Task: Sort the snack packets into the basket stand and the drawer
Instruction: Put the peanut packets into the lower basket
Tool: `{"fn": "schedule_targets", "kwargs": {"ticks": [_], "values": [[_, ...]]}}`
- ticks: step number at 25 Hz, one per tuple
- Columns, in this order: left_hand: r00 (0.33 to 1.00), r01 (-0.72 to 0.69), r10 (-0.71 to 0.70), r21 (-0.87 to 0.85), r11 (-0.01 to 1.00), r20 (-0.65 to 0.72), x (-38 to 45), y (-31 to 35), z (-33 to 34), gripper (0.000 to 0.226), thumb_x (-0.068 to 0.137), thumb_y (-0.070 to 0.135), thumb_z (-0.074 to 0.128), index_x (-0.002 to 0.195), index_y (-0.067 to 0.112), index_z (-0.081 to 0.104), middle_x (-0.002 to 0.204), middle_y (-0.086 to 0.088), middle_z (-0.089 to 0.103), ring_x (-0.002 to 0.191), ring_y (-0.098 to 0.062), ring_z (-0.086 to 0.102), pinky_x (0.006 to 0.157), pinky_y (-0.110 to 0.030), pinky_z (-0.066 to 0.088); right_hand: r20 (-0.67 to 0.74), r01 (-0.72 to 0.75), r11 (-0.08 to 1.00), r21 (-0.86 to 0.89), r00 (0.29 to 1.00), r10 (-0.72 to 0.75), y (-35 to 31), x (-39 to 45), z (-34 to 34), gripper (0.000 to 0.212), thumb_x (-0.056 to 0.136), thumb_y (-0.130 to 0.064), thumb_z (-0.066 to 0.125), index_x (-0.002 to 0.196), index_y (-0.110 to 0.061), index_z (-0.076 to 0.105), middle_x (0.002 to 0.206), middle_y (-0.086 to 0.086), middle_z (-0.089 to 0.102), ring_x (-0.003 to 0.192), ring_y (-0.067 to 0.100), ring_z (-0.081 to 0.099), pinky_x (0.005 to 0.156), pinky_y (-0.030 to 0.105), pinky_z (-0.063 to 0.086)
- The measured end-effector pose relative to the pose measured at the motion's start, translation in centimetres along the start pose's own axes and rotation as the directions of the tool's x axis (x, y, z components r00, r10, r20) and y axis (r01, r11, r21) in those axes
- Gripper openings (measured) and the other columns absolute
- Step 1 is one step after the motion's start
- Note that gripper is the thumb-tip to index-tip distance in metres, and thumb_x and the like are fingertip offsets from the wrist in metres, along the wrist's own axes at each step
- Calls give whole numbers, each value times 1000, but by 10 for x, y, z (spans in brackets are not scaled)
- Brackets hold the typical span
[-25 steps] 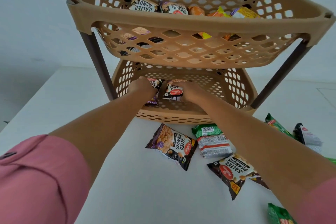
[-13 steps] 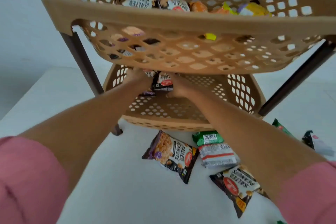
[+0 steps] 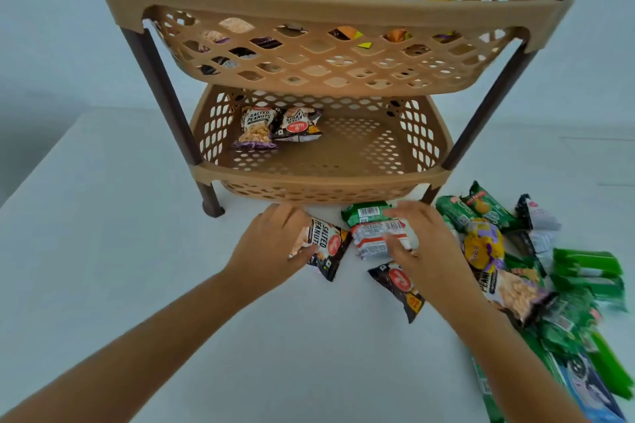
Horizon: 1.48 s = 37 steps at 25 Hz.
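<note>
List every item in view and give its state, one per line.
Tan plastic upper basket: holds several packets.
Tan plastic lower basket: holds two peanut packets, back left.
Black salted peanuts packet: on table, under left hand.
White barcode packet: on table, under right hand.
Green packet pile: loose, unsorted.

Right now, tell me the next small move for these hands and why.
Probably close the left hand on the salted peanuts packet it is touching and lift it toward the lower basket, where two matching peanut packets already lie. The right hand rests on the white packet.
</note>
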<state>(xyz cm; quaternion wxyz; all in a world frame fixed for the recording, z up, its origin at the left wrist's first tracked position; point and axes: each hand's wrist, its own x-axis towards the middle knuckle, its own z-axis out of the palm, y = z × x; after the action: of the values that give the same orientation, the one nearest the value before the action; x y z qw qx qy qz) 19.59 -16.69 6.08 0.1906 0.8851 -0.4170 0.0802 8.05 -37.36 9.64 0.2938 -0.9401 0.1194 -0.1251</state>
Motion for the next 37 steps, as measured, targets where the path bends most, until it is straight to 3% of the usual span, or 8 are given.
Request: {"fn": "schedule_targets", "kwargs": {"ticks": [2, 4, 9, 16, 20, 26, 30, 37], "values": [[970, 31, -46, 65, 997, 237, -4, -5, 16, 66, 76, 50, 65, 130, 18, 45, 141, -7, 44, 130, -28, 40, 103, -42, 38, -27, -57, 995, -82, 998, 55, 17, -31, 11, 36, 86, -19, 62, 121, -17, 56, 135, 5, 48, 127, 23, 43, 99, 30, 36], [935, -1, -45, 132, 991, 351, 0, -9, 29, 81, 78, 60, 56, 144, 25, 24, 156, 0, 19, 143, -25, 15, 115, -46, 19, 26, -94, 978, -187, 995, 100, 30, -51, 23, 45, 84, -29, 63, 128, -21, 52, 145, 5, 38, 140, 27, 25, 111, 40, 28], [937, 65, -123, 181, 981, 327, -13, -7, 41, 84, 79, 63, 52, 145, 27, 16, 154, 0, 22, 140, -25, 20, 109, -43, 31, 128, -96, 941, -324, 981, 144, 50, -73, 48, 63, 84, -45, 60, 139, -30, 35, 158, 1, 5, 145, 28, -10, 117, 44, 8], [958, 223, -252, 203, 954, 134, -50, 6, 37, 73, 73, 65, 52, 129, 21, 41, 126, -1, 49, 117, -22, 43, 94, -34, 39, -11, -195, 916, -350, 979, 204, 38, -81, 63, 72, 87, 8, 42, 145, -32, 25, 158, 5, 4, 144, 36, -8, 111, 52, 24], [911, 364, -357, 6, 931, 207, -66, 10, 41, 76, 70, 62, 58, 131, 21, 38, 137, -1, 42, 122, -23, 43, 98, -36, 41, -67, -167, 957, -236, 986, 156, 35, -91, 55, 66, 80, 19, 45, 131, -23, 51, 152, 11, 26, 142, 40, 10, 84, 44, 51], [883, 469, -461, -188, 863, 85, -68, 18, 30, 60, 75, 41, 64, 126, 21, 40, 115, -2, 58, 111, -25, 48, 89, -36, 43, -73, -142, 990, 4, 987, 141, 31, -99, 47, 46, 85, 10, 49, 121, -18, 56, 141, 8, 40, 135, 30, 31, 107, 42, 35], [837, 531, -544, -335, 778, 63, -64, 20, 20, 54, 79, 33, 66, 124, 23, 40, 113, -5, 60, 109, -22, 45, 86, -32, 43, -44, -263, 912, 314, 956, 291, 9, -87, 29, 41, 91, 0, 49, 127, -20, 49, 127, 8, 50, 109, 28, 52, 87, 28, 39], [820, 481, -570, -473, 738, -56, -60, 35, 3, 39, 80, 33, 68, 108, 28, 41, 106, 1, 54, 98, -16, 51, 64, -17, 46, 7, -239, 754, 612, 955, 298, -26, -84, -3, 40, 93, -8, 50, 117, -39, 50, 116, -18, 58, 108, -4, 53, 92, 23, 41]]}}
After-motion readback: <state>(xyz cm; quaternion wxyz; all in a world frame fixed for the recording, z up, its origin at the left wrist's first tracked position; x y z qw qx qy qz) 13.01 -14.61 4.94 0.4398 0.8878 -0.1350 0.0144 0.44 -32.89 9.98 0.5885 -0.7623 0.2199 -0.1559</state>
